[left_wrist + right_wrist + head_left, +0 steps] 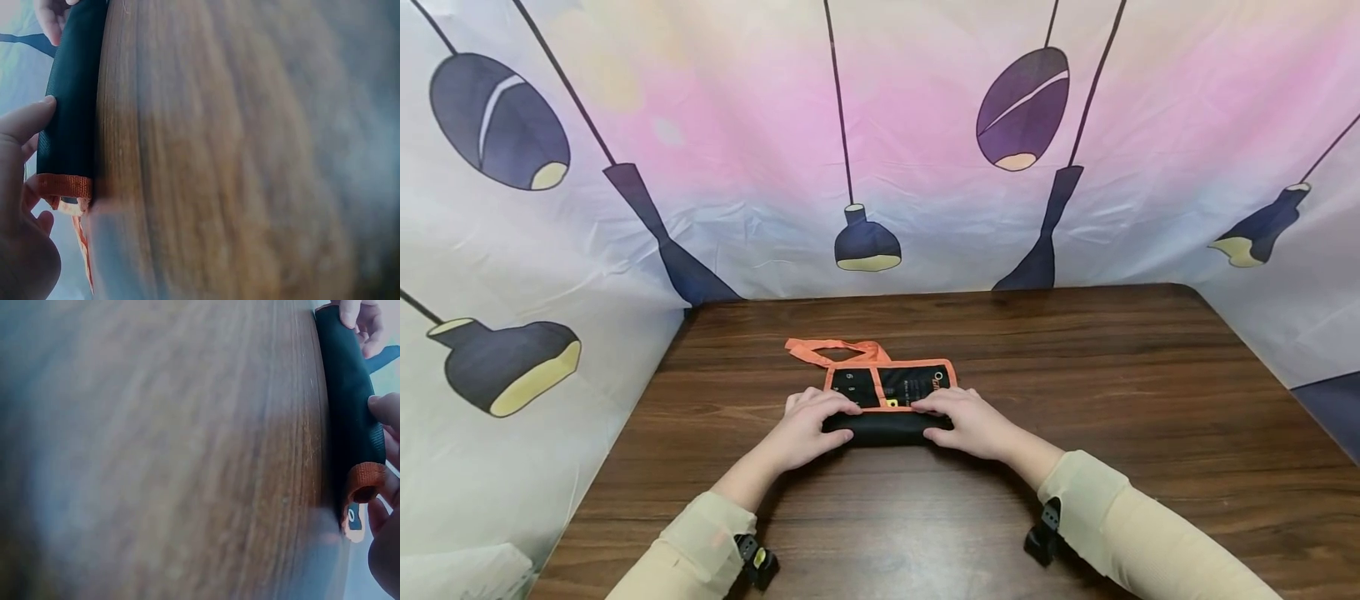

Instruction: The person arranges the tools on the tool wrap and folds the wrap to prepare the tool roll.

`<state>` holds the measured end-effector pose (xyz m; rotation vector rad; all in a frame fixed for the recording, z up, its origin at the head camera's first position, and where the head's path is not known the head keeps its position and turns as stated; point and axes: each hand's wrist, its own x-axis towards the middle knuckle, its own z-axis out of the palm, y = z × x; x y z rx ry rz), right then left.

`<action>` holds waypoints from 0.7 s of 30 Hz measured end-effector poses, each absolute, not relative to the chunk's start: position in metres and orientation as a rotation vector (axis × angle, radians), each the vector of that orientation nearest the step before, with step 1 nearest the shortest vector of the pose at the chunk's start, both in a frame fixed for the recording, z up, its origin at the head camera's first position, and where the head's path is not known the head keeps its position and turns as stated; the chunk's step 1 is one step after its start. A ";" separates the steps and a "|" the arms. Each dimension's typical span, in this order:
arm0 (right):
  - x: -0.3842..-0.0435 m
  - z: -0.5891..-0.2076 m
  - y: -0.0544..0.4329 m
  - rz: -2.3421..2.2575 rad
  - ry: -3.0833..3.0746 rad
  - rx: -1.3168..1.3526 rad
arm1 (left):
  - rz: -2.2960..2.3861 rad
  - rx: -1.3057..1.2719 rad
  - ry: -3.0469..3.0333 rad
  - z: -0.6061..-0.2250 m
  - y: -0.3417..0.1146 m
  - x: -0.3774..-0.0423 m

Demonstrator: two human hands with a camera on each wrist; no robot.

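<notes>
A black fabric tool roll with orange edging lies on the table, its near part rolled into a thick tube. The far part is flat, showing pockets with white print and a small yellow mark. My left hand grips the tube's left end, thumb on the near side and fingers over the top. At the right end, my right hand holds it the same way. In the left wrist view the thumb presses the black tube; the right wrist view shows the orange-edged rolled end.
An orange tie strap lies loose behind the roll, toward the left. The dark wood table ends at the back against a hanging cloth printed with lamps. Both wrists wear bands with small black cameras.
</notes>
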<state>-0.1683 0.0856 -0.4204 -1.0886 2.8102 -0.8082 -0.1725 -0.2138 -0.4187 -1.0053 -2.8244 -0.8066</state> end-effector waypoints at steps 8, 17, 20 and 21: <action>-0.176 -0.425 0.089 -0.913 2.740 -1.096 | -0.810 -1.024 -2.851 -0.421 -0.213 -0.177; -0.181 -0.427 0.091 -0.968 2.691 -1.025 | -0.852 -1.014 -2.887 -0.422 -0.212 -0.182; -0.181 -0.427 0.090 -0.964 2.695 -1.020 | -0.867 -1.028 -2.885 -0.421 -0.212 -0.184; -0.181 -0.427 0.090 -0.958 2.697 -1.021 | -0.873 -1.032 -2.885 -0.421 -0.212 -0.185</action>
